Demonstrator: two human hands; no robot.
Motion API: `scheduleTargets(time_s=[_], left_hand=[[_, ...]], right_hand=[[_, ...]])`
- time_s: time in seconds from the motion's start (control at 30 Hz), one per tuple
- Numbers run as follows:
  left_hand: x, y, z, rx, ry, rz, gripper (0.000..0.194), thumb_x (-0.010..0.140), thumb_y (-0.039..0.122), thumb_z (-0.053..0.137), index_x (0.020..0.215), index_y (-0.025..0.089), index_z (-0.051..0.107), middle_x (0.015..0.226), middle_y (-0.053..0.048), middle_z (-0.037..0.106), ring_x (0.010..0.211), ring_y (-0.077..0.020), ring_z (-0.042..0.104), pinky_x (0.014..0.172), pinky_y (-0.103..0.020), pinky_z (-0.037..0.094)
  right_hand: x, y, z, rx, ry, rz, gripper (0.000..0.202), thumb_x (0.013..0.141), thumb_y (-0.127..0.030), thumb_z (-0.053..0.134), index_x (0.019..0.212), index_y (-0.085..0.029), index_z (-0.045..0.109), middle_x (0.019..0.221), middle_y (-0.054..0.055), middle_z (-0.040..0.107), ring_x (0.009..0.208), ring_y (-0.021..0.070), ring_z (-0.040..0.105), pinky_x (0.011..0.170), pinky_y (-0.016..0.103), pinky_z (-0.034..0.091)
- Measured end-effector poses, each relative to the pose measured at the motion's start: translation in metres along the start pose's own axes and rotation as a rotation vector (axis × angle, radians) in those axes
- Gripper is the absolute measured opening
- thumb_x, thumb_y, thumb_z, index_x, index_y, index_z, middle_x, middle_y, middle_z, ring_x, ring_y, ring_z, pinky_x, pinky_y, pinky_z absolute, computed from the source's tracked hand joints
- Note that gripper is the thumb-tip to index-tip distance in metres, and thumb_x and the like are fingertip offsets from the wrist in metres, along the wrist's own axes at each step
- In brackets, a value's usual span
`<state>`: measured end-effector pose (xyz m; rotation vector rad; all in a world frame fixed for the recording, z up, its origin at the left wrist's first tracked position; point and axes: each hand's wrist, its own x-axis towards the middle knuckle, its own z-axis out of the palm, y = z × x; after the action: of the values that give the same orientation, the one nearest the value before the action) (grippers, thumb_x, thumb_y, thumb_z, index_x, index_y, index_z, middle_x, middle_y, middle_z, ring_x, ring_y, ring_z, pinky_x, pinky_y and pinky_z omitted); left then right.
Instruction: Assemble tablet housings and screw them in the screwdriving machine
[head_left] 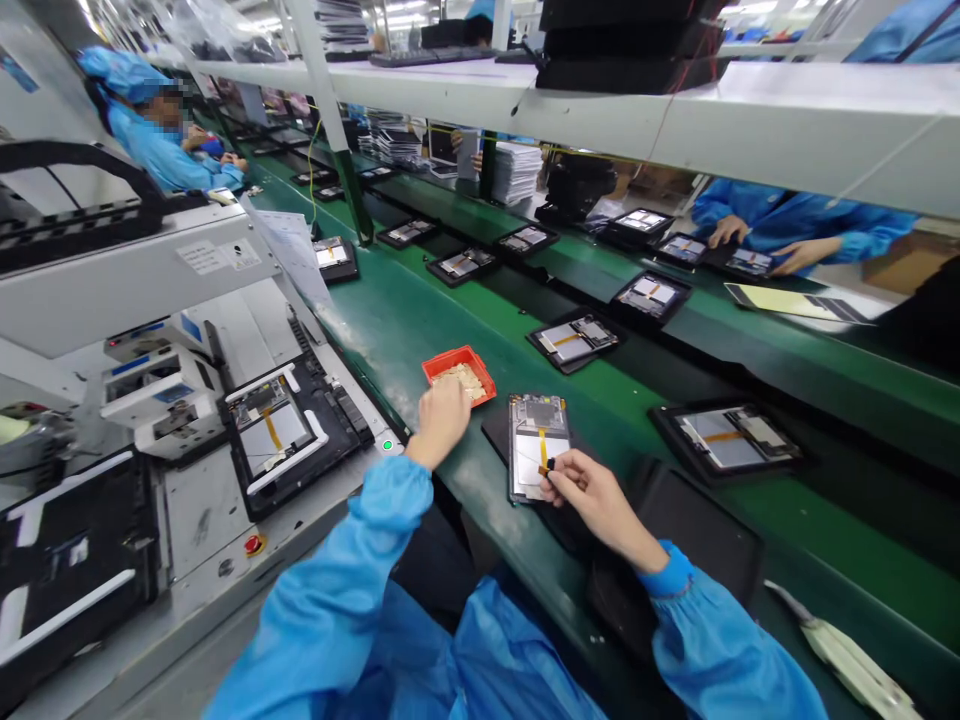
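My left hand (pixel 442 415) reaches over the near side of a small red tray (pixel 486 392) filled with small pale pieces (pixel 468 375). Its fingers are curled down and pressed together, and what they pinch, if anything, is hidden. Just right of the tray, an opened tablet (pixel 528 455) shows its circuit board and silver battery, with an orange flex cable (pixel 544 445) running down over it. My right hand (pixel 589 492) is closed at the tablet's lower right, pinching the dark lower end of that cable between thumb and fingertips.
Several opened tablets lie on the belt, one in a black holder (pixel 761 470). Left, a machine carries a tablet in a black fixture (pixel 334 425), near a red button (pixel 254 545). A pale-handled tool (pixel 847 650) lies right. Co-workers (pixel 795 225) sit opposite and far left. A shelf (pixel 600 100) hangs above.
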<state>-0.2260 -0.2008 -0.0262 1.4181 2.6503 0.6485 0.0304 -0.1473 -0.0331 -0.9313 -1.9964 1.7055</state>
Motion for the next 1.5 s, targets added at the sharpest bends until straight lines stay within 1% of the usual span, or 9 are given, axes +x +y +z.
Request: scheduleTargets(time_s=[0.1,0.2,0.37,0.5,0.77,0.9,1.1,1.3,1.5], left_hand=[[0.038,-0.005,0.000,0.097,-0.132,-0.029,0.021,0.093,0.020,0.049,0.098,0.010,0.066,0.095,-0.020,0.070,0.093,-0.0311,0.068,0.080,-0.037,0.047],[0.039,-0.008,0.002,0.081,-0.134,-0.004,0.024,0.091,0.015,0.047,0.107,0.014,0.065,0.103,-0.017,0.070,0.098,-0.0298,0.067,0.082,-0.036,0.047],[-0.001,-0.013,0.004,-0.059,0.028,0.048,0.024,0.089,0.013,0.045,0.096,0.022,0.067,0.105,-0.006,0.071,0.100,-0.0233,0.065,0.083,-0.032,0.046],[-0.033,-0.013,0.006,-0.218,0.059,0.061,0.027,0.087,0.011,0.044,0.092,0.023,0.068,0.101,-0.004,0.072,0.096,-0.0208,0.065,0.085,-0.030,0.046],[-0.094,0.003,0.021,-0.412,-0.009,0.231,0.028,0.086,0.008,0.044,0.088,0.023,0.068,0.089,-0.006,0.068,0.090,-0.0218,0.063,0.083,-0.033,0.046],[-0.120,0.012,0.038,-0.401,-0.110,0.434,0.032,0.089,0.009,0.042,0.100,0.021,0.069,0.096,-0.009,0.068,0.094,-0.0246,0.060,0.085,-0.037,0.046],[-0.140,0.025,0.060,-0.186,-0.271,0.723,0.046,0.093,0.009,0.042,0.137,0.019,0.052,0.125,-0.013,0.062,0.113,-0.0284,0.054,0.091,-0.042,0.042],[-0.148,0.033,0.066,-0.135,-0.238,0.735,0.045,0.096,0.013,0.037,0.140,0.011,0.047,0.124,-0.018,0.062,0.111,-0.0303,0.055,0.093,-0.045,0.037],[-0.151,0.038,0.068,-0.130,-0.223,0.724,0.044,0.096,0.011,0.036,0.138,0.011,0.048,0.124,-0.019,0.062,0.111,-0.0300,0.056,0.096,-0.046,0.036]], right_hand=[[-0.003,0.008,-0.018,-0.369,0.077,-0.117,0.023,0.087,-0.043,0.065,0.083,-0.021,0.065,0.076,0.003,0.069,0.070,0.0185,0.062,0.068,0.031,0.048],[-0.009,0.019,-0.022,-0.538,0.057,-0.219,0.016,0.091,-0.036,0.060,0.086,-0.022,0.067,0.086,0.004,0.071,0.078,0.0201,0.064,0.075,0.033,0.049],[-0.018,0.029,-0.016,-0.666,-0.005,-0.368,0.019,0.098,-0.030,0.051,0.090,-0.022,0.067,0.092,0.008,0.068,0.088,0.0213,0.063,0.081,0.035,0.051],[-0.019,0.033,-0.014,-0.832,-0.090,-0.405,0.024,0.100,-0.026,0.045,0.096,-0.021,0.068,0.094,0.008,0.067,0.088,0.0202,0.063,0.079,0.033,0.051],[-0.022,0.040,-0.009,-1.211,-0.098,-0.481,0.030,0.102,-0.024,0.043,0.088,-0.018,0.068,0.078,0.006,0.059,0.072,0.0177,0.053,0.066,0.029,0.039],[-0.023,0.041,-0.008,-1.252,-0.094,-0.501,0.025,0.100,-0.020,0.047,0.085,-0.019,0.066,0.078,0.005,0.058,0.071,0.0168,0.050,0.063,0.028,0.035],[-0.021,0.039,-0.005,-1.331,-0.148,-0.527,0.018,0.096,-0.014,0.052,0.084,-0.018,0.065,0.081,0.006,0.059,0.077,0.0190,0.051,0.066,0.030,0.037],[-0.037,0.025,-0.009,-1.428,-0.144,-0.441,0.025,0.094,-0.014,0.053,0.115,-0.022,0.066,0.102,0.010,0.061,0.087,0.0228,0.051,0.070,0.035,0.037],[-0.049,0.025,-0.019,-1.419,-0.153,-0.383,0.042,0.094,-0.013,0.051,0.133,-0.025,0.060,0.097,0.009,0.060,0.087,0.0229,0.050,0.069,0.035,0.035]])
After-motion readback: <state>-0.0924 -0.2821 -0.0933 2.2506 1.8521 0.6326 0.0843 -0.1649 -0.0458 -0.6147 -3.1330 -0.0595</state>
